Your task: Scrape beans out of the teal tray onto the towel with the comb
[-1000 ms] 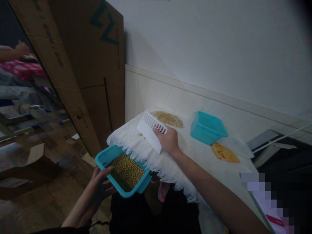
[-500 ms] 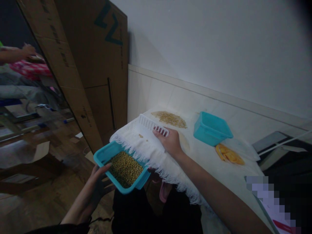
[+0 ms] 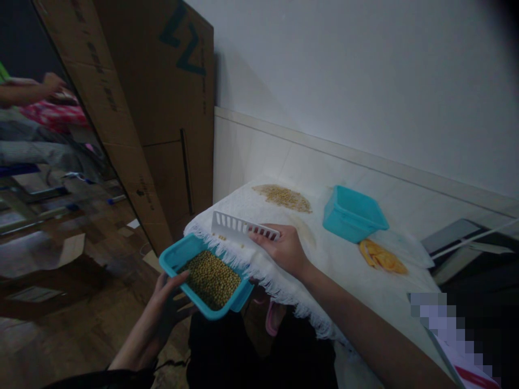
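Observation:
My left hand (image 3: 164,310) grips a teal tray (image 3: 175,258) full of yellow beans (image 3: 210,278), held just below the fringed edge of a white cloth (image 3: 332,259) that covers the table. My right hand (image 3: 284,249) is closed on a white slotted scraper (image 3: 239,229) and holds it almost flat against the cloth, right above the tray. A few loose beans lie on the cloth by the scraper.
A pile of beans (image 3: 284,196) lies at the far end of the cloth. A second teal tray (image 3: 352,213) stands beside an orange packet (image 3: 381,257). A big cardboard box (image 3: 154,102) leans at the left. Another person's arm (image 3: 28,89) shows far left.
The scraper has dropped from tilted upright to nearly flat and slid toward the cloth's near edge. A few beans have moved with it toward the tray.

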The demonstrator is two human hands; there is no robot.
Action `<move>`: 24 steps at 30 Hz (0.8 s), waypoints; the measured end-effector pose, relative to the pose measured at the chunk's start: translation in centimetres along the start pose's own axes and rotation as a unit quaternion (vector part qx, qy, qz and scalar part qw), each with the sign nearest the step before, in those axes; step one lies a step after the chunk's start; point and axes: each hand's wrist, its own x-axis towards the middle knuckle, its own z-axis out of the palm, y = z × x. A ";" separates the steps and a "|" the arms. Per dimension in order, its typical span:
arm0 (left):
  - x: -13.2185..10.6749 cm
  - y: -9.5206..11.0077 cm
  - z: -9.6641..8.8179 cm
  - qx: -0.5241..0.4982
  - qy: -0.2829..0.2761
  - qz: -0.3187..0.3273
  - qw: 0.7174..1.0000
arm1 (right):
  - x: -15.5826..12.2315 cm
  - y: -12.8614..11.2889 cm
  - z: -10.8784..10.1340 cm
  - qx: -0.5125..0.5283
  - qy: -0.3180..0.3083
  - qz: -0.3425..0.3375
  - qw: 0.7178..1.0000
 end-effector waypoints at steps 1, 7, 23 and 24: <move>0.0 0.0 0.0 0.002 -0.001 -0.001 1.000 | -0.4 -0.4 0.1 0.007 -0.009 0.003 1.000; 0.2 -0.5 0.0 0.003 -0.001 -0.002 1.000 | -0.9 -1.5 -0.9 -0.049 0.051 -0.010 0.997; 0.1 -0.7 0.5 -0.002 -0.011 -0.019 1.000 | 2.6 1.9 -1.4 -0.194 0.194 0.039 0.961; 0.1 -0.7 0.4 -0.001 -0.011 -0.020 1.000 | 2.6 1.8 -1.3 -0.194 0.190 0.041 0.962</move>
